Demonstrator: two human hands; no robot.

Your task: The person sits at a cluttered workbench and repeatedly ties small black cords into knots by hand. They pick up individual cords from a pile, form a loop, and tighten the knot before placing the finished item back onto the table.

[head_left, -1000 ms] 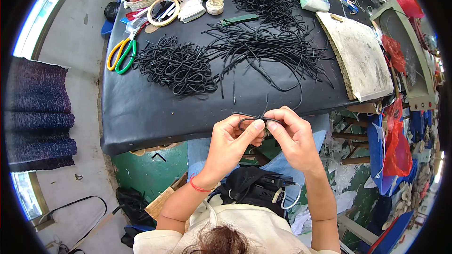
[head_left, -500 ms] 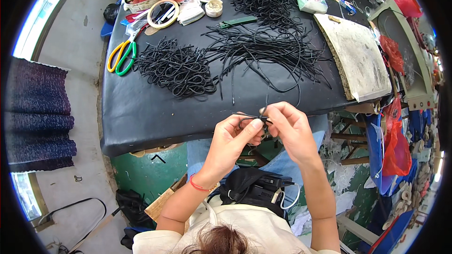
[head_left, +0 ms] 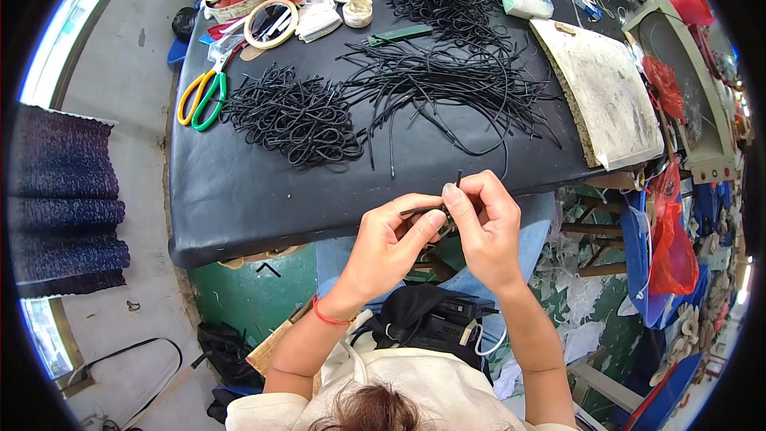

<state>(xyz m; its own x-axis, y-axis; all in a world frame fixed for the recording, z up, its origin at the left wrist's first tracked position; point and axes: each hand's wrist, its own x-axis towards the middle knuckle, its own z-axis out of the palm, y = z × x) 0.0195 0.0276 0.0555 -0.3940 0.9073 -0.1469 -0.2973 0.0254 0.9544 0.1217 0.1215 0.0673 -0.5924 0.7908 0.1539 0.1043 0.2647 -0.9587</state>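
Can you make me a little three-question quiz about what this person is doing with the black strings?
1. True or false: both hands are pinching one short black cord just in front of the table's near edge.
2. Which thing lies at the left end of the black table? A) scissors with yellow and green handles B) a hammer C) a cup
3. Fill in: the band on the left hand's wrist is ____.

Key
1. True: the left hand and right hand meet on the cord.
2. A, the scissors, beside a heap of black cords.
3. Red: the wristband.
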